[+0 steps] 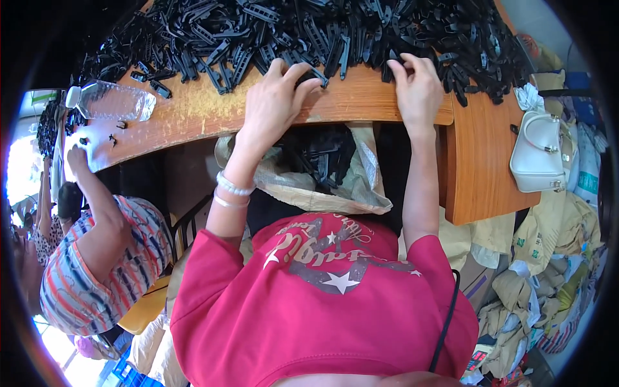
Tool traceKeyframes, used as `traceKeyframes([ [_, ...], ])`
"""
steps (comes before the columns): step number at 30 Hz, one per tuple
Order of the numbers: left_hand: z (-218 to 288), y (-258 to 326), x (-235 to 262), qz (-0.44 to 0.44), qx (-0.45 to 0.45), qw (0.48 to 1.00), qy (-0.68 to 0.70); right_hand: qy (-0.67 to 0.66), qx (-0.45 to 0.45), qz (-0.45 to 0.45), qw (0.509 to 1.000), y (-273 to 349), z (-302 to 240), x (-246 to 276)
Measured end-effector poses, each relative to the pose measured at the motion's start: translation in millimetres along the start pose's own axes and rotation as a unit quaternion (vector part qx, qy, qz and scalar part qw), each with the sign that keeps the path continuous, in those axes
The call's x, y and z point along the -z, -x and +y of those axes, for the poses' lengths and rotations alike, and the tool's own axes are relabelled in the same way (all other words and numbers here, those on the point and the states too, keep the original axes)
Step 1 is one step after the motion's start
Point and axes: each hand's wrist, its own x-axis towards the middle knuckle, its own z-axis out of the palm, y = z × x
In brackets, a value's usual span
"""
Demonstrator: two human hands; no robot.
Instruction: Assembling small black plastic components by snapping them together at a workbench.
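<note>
A broad heap of black plastic clip-like parts (258,32) covers the far side of the wooden table (213,116). My left hand (274,100), with bracelets on its wrist, is at the near edge of the heap, thumb and fingers curled round a small black plastic part (320,77). To its right, my right hand (419,93) pinches another slim black plastic part (388,69) between thumb and fingertips. Below the table edge, between my forearms, an opened woven sack (309,195) holds more black parts (322,158).
A clear plastic bottle (119,100) lies on the table at the left, near a few small black bits. A person in a striped top (109,258) sits there. At the right are a white handbag (540,151) and piled sacks and cloth (516,303).
</note>
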Motion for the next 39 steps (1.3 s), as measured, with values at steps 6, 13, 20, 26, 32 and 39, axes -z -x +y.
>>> traceKeyframes([
  [6, -6.6, 1.2, -9.4, 0.016, 0.024, 0.999, -0.034, -0.014, 0.024, -0.033, 0.999, 18.6, 0.1, -13.2],
  [13, -4.9, 13.4, -0.2, 0.039, 0.016, 0.987, -0.153, -0.227, -0.041, 0.045, 0.972, 33.3, 7.4, -0.5],
  [20, 13.8, 28.2, -2.4, 0.013, 0.140, 0.917, 0.374, -0.351, 0.076, -0.178, 0.916, 40.5, -25.8, 22.0],
  [26, 31.0, 23.8, 10.7, -0.147, 0.123, 0.901, 0.390, -0.466, -0.074, -0.233, 0.850, 45.1, -39.0, 32.9],
  [32, 45.4, 35.0, 0.1, -0.104, 0.102, 0.916, 0.375, -0.497, -0.113, -0.185, 0.840, 63.4, -36.5, 23.0],
  [39, 42.5, 39.7, -3.4, -0.057, 0.060, 0.917, 0.390, -0.517, -0.136, -0.197, 0.822, 63.1, -40.4, 26.3],
])
